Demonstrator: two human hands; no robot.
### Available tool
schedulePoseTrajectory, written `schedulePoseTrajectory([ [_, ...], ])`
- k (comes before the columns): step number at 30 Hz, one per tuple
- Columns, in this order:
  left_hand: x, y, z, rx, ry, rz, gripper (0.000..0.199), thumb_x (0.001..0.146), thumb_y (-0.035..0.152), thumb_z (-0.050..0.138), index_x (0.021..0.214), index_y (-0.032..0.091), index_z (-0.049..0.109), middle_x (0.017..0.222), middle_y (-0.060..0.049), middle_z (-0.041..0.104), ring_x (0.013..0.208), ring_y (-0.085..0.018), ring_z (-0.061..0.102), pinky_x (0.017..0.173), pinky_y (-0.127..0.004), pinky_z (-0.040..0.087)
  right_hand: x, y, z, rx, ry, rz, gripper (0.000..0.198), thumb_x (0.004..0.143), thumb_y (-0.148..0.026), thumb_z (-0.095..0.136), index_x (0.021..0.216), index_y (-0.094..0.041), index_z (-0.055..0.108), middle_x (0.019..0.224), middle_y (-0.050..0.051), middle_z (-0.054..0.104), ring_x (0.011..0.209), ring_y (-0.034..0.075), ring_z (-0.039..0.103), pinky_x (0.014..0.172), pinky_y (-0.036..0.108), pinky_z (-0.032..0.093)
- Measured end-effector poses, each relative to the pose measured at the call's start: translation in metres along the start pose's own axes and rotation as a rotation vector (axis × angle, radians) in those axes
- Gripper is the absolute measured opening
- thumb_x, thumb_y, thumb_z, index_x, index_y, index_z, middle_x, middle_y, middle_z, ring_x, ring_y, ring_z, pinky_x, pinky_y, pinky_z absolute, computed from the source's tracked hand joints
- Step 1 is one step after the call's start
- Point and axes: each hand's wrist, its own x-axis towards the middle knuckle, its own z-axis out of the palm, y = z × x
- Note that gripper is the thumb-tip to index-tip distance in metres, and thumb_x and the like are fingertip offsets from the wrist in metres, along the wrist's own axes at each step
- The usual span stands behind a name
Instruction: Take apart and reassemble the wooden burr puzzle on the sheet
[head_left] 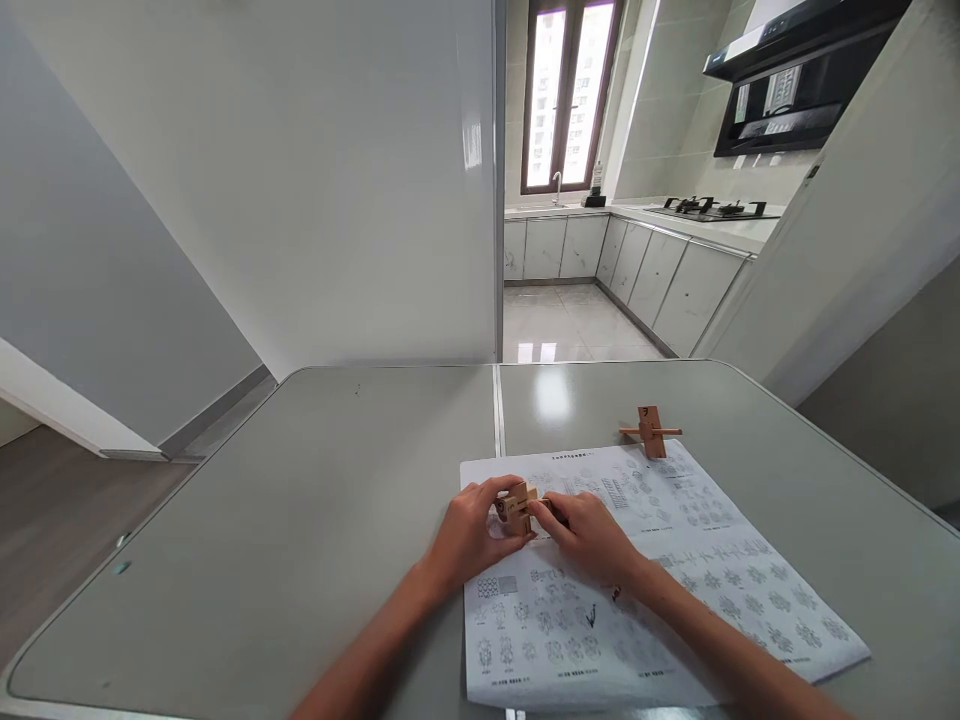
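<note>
My left hand (471,528) is closed around a small wooden interlocking puzzle (514,508), its thumb below and its fingers above. From the other side, my right hand (592,532) pinches a small part at the puzzle's right end between thumb and fingers. The fingers partly cover the puzzle, so how its pieces fit together is hard to make out. Under both hands lies a large white instruction sheet (540,665) printed with rows of small assembly drawings. At the sheet's far edge rests another wooden piece (649,430), a flat upright block with a thin stick crossing it.
A grey table (337,520) with a pale seam down its middle bears everything. Beyond its far edge stand a white wall panel (360,200) and an opening into a kitchen with white cabinets (645,265), a gas stove (712,208) and a window (570,95).
</note>
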Motion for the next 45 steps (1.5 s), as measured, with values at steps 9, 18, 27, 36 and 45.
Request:
schedulePoseTrajectory([
  [9,0.000,-0.001,0.001,-0.049,0.035,-0.005,0.058,0.072,0.030,0.086,0.123,0.029,0.059,0.108,-0.001,0.075,0.091,-0.020,0.070,0.079,-0.032,0.057,-0.001,-0.003,0.007,0.047,0.048,0.029,0.051,0.104,-0.057,0.037,0.065,-0.023,0.035,0.054,-0.003,0.043,0.050,0.014,0.035,0.056,0.031,0.026],
  [18,-0.001,0.004,0.003,-0.065,0.003,-0.062,0.054,0.071,0.035,0.085,0.119,0.029,0.061,0.098,0.002,0.075,0.077,-0.016,0.068,0.071,-0.028,0.054,-0.003,-0.006,0.009,0.005,0.070,-0.003,0.052,0.103,-0.058,0.037,0.065,-0.023,0.038,0.053,-0.002,0.045,0.048,0.014,0.036,0.055,0.031,0.027],
  [27,-0.001,0.007,0.000,-0.085,-0.035,-0.045,0.055,0.071,0.040,0.085,0.119,0.029,0.061,0.095,0.002,0.075,0.074,-0.015,0.067,0.069,-0.027,0.053,-0.006,-0.007,0.003,0.059,0.029,-0.078,0.050,0.104,-0.056,0.039,0.065,-0.024,0.044,0.053,-0.003,0.040,0.048,0.014,0.032,0.053,0.031,0.027],
  [36,-0.001,0.007,0.002,-0.060,-0.013,-0.034,0.049,0.073,0.031,0.081,0.118,0.029,0.060,0.094,0.002,0.075,0.075,-0.016,0.069,0.068,-0.027,0.053,-0.007,-0.010,0.003,0.062,0.025,-0.065,0.051,0.102,-0.057,0.043,0.063,-0.024,0.039,0.052,-0.003,0.039,0.048,0.014,0.031,0.054,0.030,0.026],
  [45,0.001,0.011,-0.001,-0.180,-0.049,-0.054,0.053,0.075,0.034,0.083,0.119,0.028,0.054,0.093,0.003,0.072,0.073,-0.014,0.065,0.069,-0.027,0.053,-0.007,-0.011,0.001,0.141,-0.001,-0.070,0.050,0.104,-0.054,0.038,0.065,-0.024,0.039,0.053,-0.003,0.042,0.048,0.015,0.036,0.054,0.030,0.028],
])
